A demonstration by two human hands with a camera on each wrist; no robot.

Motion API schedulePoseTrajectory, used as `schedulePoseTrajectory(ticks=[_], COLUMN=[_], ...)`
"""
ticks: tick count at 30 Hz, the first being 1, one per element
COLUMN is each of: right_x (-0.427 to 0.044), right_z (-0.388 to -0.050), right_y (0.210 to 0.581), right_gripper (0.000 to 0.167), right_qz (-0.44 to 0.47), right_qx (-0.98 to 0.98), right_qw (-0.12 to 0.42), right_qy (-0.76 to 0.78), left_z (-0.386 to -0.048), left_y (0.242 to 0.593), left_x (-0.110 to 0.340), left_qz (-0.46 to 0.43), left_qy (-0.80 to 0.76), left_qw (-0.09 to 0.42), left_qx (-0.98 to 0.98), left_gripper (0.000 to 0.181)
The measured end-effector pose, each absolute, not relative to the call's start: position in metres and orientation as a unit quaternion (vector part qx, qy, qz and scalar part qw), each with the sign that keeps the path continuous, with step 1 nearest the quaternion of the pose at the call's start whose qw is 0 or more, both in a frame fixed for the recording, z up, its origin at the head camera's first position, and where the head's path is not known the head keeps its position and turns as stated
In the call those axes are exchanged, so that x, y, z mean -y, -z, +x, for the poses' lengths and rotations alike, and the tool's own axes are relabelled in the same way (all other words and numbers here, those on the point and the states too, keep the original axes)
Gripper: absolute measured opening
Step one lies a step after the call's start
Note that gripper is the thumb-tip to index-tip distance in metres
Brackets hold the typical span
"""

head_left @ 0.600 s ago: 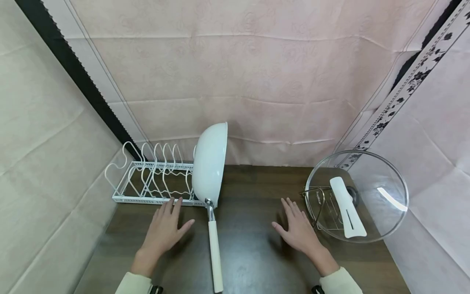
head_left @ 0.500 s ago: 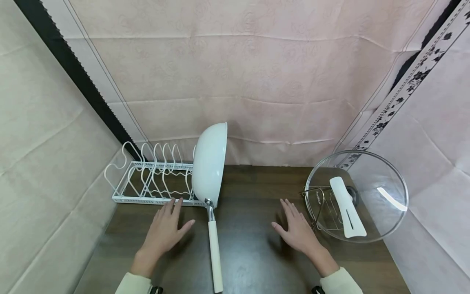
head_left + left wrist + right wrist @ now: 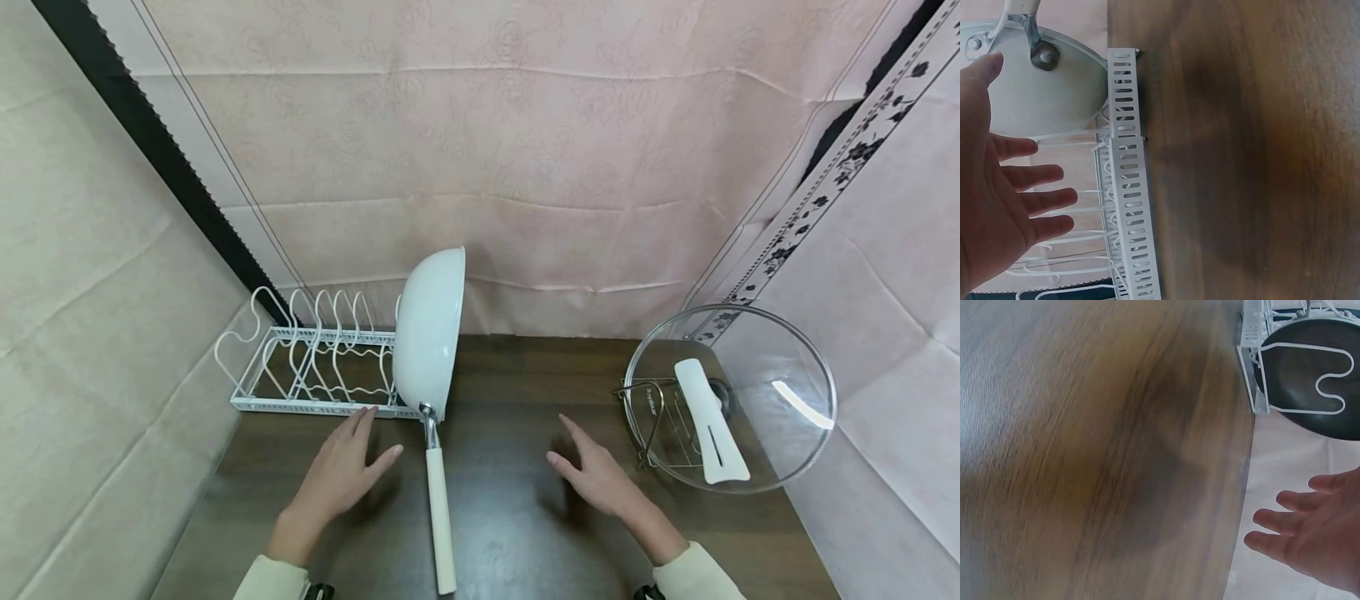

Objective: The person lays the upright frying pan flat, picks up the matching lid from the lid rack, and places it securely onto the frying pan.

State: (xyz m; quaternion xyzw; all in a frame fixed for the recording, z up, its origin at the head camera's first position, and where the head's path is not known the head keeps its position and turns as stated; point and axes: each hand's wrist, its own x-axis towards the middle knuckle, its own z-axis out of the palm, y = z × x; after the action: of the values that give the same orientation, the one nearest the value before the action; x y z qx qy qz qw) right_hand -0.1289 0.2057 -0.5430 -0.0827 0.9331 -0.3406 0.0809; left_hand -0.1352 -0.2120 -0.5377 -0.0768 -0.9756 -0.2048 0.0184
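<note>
A white pan (image 3: 429,333) stands on its side at the right end of a white wire dish rack (image 3: 315,408), its pale handle (image 3: 440,525) pointing toward the near edge. My left hand (image 3: 333,479) is held over the table just in front of the rack, fingers extended, holding nothing. In the left wrist view that hand (image 3: 997,194) appears beside the rack (image 3: 1132,212) and the pan (image 3: 1041,94). My right hand (image 3: 600,483) hovers above the table right of the handle, fingers extended and holding nothing; the right wrist view shows it (image 3: 1316,531) with fingers spread, below the pan's dark inside (image 3: 1300,375).
At the right, a clear glass lid (image 3: 795,400) leans upright in a small wire stand (image 3: 660,417), with a white slotted spatula (image 3: 712,425) in front of it. Fabric walls enclose the brown wooden table (image 3: 517,542) at the back and both sides.
My right hand has shifted slightly left and its fingers have changed pose, looking narrower from above. The left hand has moved very slightly right. The pan, rack, lid and spatula stay in place.
</note>
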Motion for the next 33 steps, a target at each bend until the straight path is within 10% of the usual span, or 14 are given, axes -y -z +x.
schedulePoseTrajectory(ticks=[8,33], right_x=[-0.193,-0.186], right_z=[-0.124,-0.127], right_y=[0.538,0.534], right_gripper=[0.073,0.067], right_qz=[-0.081,-0.120], right_qx=[-0.909,-0.751], right_qw=[0.125,0.293], right_qy=[0.388,0.580], left_z=[-0.133,-0.131], left_y=[0.525,0.523], left_x=[0.207,0.196], left_qz=[-0.046,-0.054], left_qy=[0.274,0.391], left_qw=[-0.067,-0.082], left_qx=[0.958,0.915], left_gripper=[0.108,0.070])
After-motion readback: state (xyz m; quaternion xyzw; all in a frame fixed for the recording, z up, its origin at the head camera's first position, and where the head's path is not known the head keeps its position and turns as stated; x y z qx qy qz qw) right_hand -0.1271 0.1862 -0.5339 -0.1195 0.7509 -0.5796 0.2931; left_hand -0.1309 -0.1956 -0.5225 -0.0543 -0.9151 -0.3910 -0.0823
